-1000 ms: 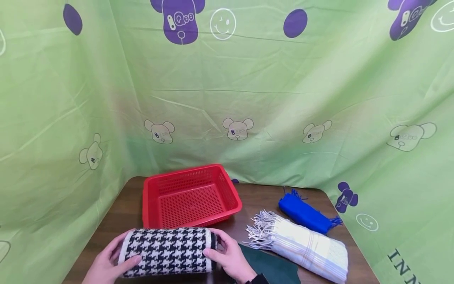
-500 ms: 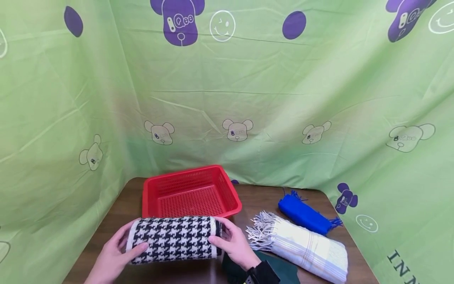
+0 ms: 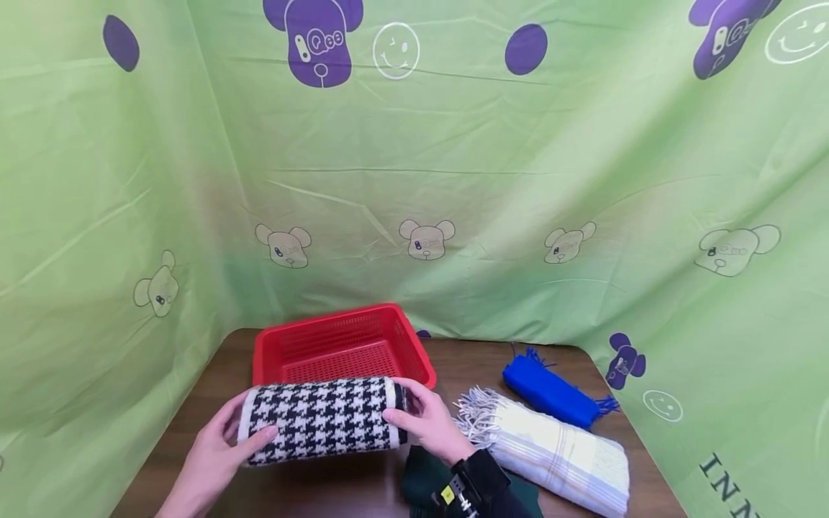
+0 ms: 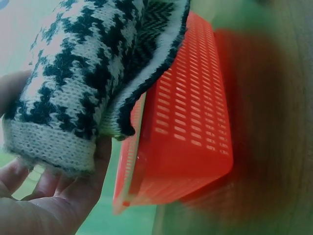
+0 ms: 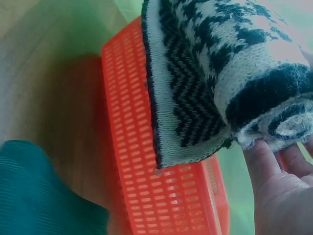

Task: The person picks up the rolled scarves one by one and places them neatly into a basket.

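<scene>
A rolled black-and-white houndstooth knit scarf (image 3: pixel 324 419) is held level between both hands, lifted over the table. My left hand (image 3: pixel 216 447) grips its left end, thumb on the front and the other fingers behind. At the opposite end, my right hand (image 3: pixel 430 423) holds the roll the same way, close to its black band. In the right wrist view, a loose zigzag-patterned flap (image 5: pixel 188 98) hangs from the roll in front of the red basket (image 5: pixel 132 122). The left wrist view shows fingers (image 4: pixel 93 181) under the scarf's white-edged end.
The red plastic basket (image 3: pixel 414 345) stands at the back left of the wooden table (image 3: pixel 223 363). A pale plaid scarf with fringe (image 3: pixel 553 450) and a folded blue scarf (image 3: pixel 550 392) lie on the right. Dark green cloth (image 3: pixel 417 478) lies partly beneath my right forearm.
Both hands have lifted the rolled scarf and carried it forward and slightly right, so it overlaps more of the basket in the head view. More of the green cloth's left part shows.
</scene>
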Demonstrator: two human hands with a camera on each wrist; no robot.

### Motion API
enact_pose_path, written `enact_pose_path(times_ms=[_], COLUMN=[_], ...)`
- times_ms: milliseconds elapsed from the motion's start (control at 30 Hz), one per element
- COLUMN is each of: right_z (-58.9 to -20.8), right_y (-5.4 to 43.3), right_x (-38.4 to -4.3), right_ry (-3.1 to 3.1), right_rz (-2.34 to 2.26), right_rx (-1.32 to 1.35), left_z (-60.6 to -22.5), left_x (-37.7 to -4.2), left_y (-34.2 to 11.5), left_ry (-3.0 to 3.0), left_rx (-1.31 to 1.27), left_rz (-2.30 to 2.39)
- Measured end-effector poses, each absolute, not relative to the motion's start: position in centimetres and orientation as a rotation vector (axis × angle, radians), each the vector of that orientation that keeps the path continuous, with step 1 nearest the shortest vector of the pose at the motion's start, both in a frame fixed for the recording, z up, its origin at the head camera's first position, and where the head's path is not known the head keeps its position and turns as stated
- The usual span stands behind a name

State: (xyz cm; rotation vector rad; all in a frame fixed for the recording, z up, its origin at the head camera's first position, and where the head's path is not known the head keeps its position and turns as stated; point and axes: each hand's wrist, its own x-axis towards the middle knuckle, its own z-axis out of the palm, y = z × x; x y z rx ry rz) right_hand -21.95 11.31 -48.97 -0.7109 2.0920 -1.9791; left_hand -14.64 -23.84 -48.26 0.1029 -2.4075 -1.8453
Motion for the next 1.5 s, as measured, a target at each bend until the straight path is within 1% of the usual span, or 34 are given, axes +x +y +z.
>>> enact_pose_path(times_ms=[300, 767, 1133, 1500], right_z=[-47.9, -47.2, -46.3, -45.5], right_y=[11.8, 11.8, 11.6, 11.5], right_x=[-24.4, -27.3, -30.3, -32.2], right_ry=[2.146, 2.126, 2.192, 2.279], right_rz=[-1.906, -1.855, -1.645, -1.509], right_rx=[-0.659, -0.691, -0.686, -0.642], left_z=[-47.7, -47.9, -47.4, -47.3], left_x=[-16.3, -18.9, -20.3, -21.9], left_y=[-23.1, -22.8, -22.3, -21.8], left_ry=[-2.396, -2.483, -2.573, -2.598], left_rx=[0.089, 0.225, 0.260, 0.287], left_rz=[-1.860, -1.887, -1.803, -1.763])
